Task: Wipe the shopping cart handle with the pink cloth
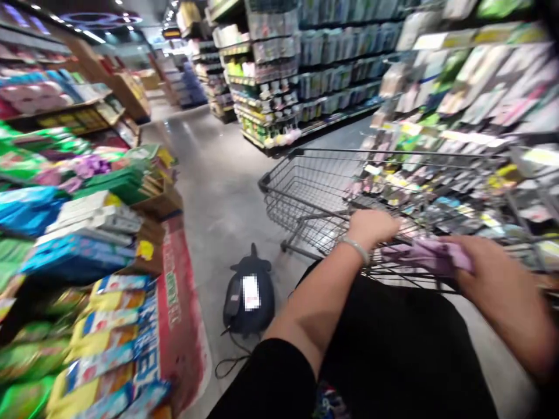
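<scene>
A wire shopping cart stands in front of me, its basket reaching away to the left. My left hand, with a pale bracelet at the wrist, is closed on the cart's near edge. To its right, my right hand has its fingers wrapped round a light purple, soft-looking item at the cart's near side. Blur hides whether this is a cloth or a packet. The right fingertips are partly out of sight.
On the floor left of the cart lies a dark rounded bag-like object with a cord. A promotional display with stacked packets borders the left side. Packed shelves stand close on the right. Further off is a shelf end beside the grey aisle floor.
</scene>
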The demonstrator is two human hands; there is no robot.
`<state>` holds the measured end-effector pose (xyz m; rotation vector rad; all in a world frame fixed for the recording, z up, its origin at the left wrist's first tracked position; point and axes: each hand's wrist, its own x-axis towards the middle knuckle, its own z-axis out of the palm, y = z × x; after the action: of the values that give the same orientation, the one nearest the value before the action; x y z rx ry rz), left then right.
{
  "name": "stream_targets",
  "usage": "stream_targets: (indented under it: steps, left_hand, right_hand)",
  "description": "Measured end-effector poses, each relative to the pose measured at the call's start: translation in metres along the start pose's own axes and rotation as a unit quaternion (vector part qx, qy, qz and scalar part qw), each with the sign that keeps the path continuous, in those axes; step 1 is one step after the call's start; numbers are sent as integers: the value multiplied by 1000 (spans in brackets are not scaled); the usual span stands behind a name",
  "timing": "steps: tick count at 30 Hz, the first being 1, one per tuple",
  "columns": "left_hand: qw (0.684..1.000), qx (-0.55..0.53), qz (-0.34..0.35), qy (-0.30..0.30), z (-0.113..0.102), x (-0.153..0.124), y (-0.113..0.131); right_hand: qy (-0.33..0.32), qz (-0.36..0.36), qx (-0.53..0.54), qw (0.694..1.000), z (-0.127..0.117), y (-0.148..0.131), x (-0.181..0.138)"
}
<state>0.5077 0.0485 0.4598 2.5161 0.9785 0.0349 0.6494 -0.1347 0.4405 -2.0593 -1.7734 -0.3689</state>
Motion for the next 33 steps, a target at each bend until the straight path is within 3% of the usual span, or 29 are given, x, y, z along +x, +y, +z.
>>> stream_targets:
  steps: [3,5,10,13,16,19,22,28,30,33]
  left_hand:
    - [999,47,4,13,4,-3,6]
    - [997,73,-6,14,5,-4,9]
    - [996,92,-21,11,4,-2,13]
    - [994,107,-11,6,3,0,20]
    - [992,118,48,6,1,1,33]
    - [991,93,98,-7,2,3,48]
    - [990,94,94,-39,3,5,59]
    - [991,78,46,-101,0,11,61]
    - [992,77,41,-96,0,10,59]
    - [993,80,44,-74,2,8,57]
  right_hand:
    - [-11,-88,54,995,7,-24,5]
    - [-20,-105,62,992,3,-23,0]
    - [43,23,-7,999,-9,-1,-22]
    - [61,-22,23,998,-1,-19,-21]
    - [56,-81,56,994,3,-32,-14]
    - [75,-11,41,996,-7,-23,-15]
    - [110,59,-3,992,-18,-14,-25]
    - [50,-55,25,997,-27,-20,-34]
    - [58,-31,32,997,-35,-15,-33]
    - [111,62,-5,992,-43,-12,-30]
